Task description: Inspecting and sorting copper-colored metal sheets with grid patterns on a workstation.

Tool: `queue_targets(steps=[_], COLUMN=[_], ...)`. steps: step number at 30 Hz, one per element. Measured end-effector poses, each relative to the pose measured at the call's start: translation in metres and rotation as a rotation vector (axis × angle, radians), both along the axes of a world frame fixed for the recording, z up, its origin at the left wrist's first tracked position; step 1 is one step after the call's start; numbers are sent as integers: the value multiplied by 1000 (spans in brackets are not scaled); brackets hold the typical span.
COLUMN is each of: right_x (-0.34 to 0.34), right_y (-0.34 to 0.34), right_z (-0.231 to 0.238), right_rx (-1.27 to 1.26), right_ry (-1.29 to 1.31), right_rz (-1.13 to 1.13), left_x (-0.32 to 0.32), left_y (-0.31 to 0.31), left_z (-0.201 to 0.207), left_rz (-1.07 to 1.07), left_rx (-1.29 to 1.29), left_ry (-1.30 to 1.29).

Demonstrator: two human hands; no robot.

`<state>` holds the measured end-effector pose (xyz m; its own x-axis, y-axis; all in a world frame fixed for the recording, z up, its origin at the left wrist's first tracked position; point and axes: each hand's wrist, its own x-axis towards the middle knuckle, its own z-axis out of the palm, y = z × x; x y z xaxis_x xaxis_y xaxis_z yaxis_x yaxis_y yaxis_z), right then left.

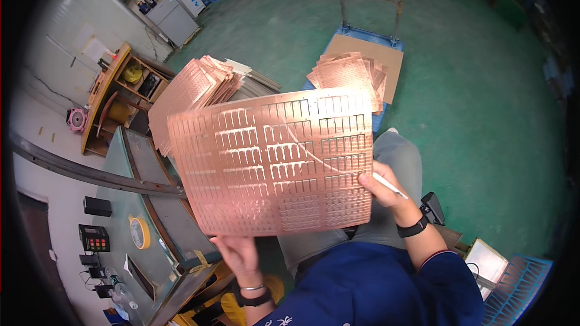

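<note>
A thin copper-coloured panel [272,163], patterned with rows of comb-like slots and rounded shapes, is tilted up in front of me. My left hand [237,256] holds it at the lower left edge, its fingers partly hidden behind the sheet. At the right edge my right hand [388,188] grips the panel with the thumb on the front face. A white pen [389,185] is also in that hand, pointing down to the right. Light glints off the middle of the copper surface.
Copper panels [196,87] are stacked behind on the left; more sheets [347,72] lie on a blue flatbed trolley [373,36]. A glass-topped bench [130,205] with a yellow tape roll [139,232] stands left. A blue wire basket [519,290] is at lower right.
</note>
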<state>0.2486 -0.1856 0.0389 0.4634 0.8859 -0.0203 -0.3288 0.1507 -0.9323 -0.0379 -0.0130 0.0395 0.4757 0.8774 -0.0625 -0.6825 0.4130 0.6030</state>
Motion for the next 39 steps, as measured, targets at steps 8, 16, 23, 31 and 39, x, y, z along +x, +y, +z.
queue_targets(steps=[8, 16, 23, 31, 39], right_x=[26, 25, 29, 27, 27], right_y=[-26, -31, -35, -34, -34], right_z=[-9, 7, 10, 15, 13], right_rx=[-61, -120, -147, -188, -184], right_ry=[-233, -360, -500, -515, -526], right_rz=[-28, 43, 45, 54, 51], left_x=[-17, -20, -25, -22, -20], left_y=[7, 11, 12, 15, 15], left_z=[21, 6, -12, -17, -14], left_rz=[-55, -47, -72, -50, -18], left_rx=[127, 204, 201, 212, 196], left_ry=[252, 478, 480, 493, 469])
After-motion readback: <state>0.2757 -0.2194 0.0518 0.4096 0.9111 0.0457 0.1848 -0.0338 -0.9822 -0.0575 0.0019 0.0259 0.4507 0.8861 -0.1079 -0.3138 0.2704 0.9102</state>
